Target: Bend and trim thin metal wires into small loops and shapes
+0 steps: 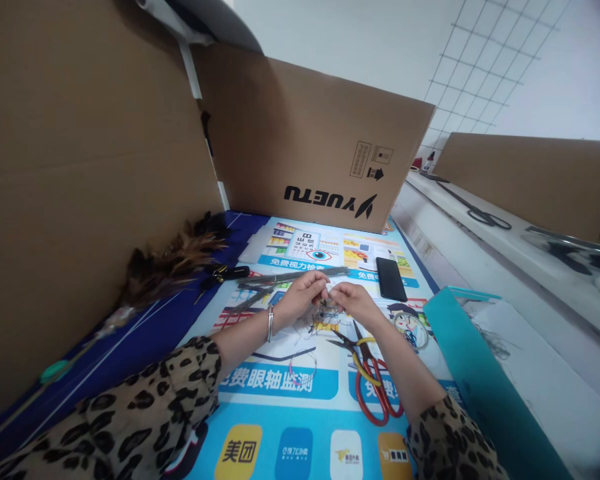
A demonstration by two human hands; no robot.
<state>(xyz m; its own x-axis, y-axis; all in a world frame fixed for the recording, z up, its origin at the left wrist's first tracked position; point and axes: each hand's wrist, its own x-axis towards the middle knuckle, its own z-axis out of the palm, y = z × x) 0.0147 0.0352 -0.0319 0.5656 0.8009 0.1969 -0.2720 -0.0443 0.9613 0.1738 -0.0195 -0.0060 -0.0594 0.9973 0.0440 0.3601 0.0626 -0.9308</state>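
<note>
My left hand (pixel 304 299) and my right hand (pixel 356 303) meet over the middle of the table, fingers pinched together. Between and just below the fingertips is a small tangle of thin wire (pixel 326 309), its exact shape too fine to make out. Behind my left hand lies a bundle of thin grey wire stems (pixel 275 279). Under my right forearm rest red-handled scissors (pixel 373 390) and yellow-handled pliers (pixel 365 363), the two overlapping. A thin wire loop (pixel 303 368) lies nearer to me.
A black phone (pixel 391 279) lies behind my right hand. At the right stands a teal box (pixel 460 353) with wire pieces inside. A black-handled tool (pixel 233 273) and brown feathers (pixel 165 260) lie at the left. Cardboard panels (pixel 310 133) wall the back and left.
</note>
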